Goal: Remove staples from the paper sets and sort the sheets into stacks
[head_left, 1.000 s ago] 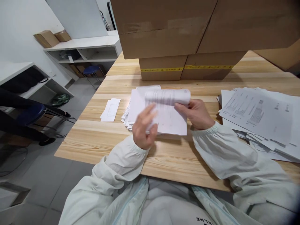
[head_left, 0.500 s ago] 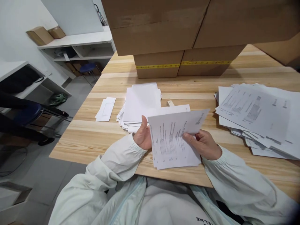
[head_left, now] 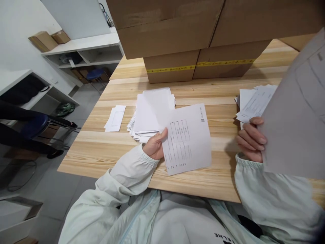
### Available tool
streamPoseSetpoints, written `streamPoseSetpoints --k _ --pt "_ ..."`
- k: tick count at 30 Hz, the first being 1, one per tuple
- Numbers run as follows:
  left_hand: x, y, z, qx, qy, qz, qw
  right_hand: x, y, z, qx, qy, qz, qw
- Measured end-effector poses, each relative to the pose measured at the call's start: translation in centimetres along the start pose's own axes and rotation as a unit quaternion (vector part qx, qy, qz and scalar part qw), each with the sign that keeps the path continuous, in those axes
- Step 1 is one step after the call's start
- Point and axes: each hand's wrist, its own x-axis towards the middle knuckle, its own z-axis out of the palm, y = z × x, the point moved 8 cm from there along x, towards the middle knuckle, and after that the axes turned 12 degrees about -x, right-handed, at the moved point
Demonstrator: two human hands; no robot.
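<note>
Pinched at its left edge by my left hand [head_left: 155,144] is a printed sheet [head_left: 189,145] with a small table and a barcode-like mark; whether more sheets lie under it I cannot tell. My right hand [head_left: 251,139] is raised at the right, its fingers closed on the near edge of a large paper sheet [head_left: 294,135], whose far part runs out of view. Behind that sheet a pile of printed papers [head_left: 250,100] is mostly hidden. Left of the held sheet lies a stack of white papers [head_left: 151,110].
Cardboard boxes [head_left: 170,67] with yellow tape stand stacked across the back of the wooden table [head_left: 96,149]. A few small paper slips [head_left: 115,118] lie near its left edge. Blue stools [head_left: 35,127], a person's legs [head_left: 30,140] and white shelves [head_left: 83,44] are off to the left.
My right hand has moved away to the right with a sheet, lifting it over the right pile. My left hand stays nearly in place, now showing a different printed page.
</note>
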Motion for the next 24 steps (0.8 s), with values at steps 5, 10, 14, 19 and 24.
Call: streamPoseSetpoints --k 5,10,14,19,24 --pt "0.0 0.0 0.0 -0.008 0.0 -0.002 1.0 -0.5 2.7 2.6 0.129 -0.051 0.216 0.966" --pt "0.1 0.2 -0.7 0.015 0.016 0.003 1.0 -0.8 2.1 3.4 0.118 -0.081 0.188 0.972" --pt "0.2 0.4 -0.9 0.022 0.029 0.007 0.999 -0.6 2.2 3.1 0.115 -0.091 0.159 0.976" --pt "0.3 0.7 -0.7 0.029 0.026 0.015 0.999 -1.2 2.4 3.5 0.157 -0.067 0.229 0.958" --pt "0.4 0.8 -1.1 0.031 0.026 0.02 0.999 -1.4 2.2 3.5 0.126 -0.064 0.243 0.96"
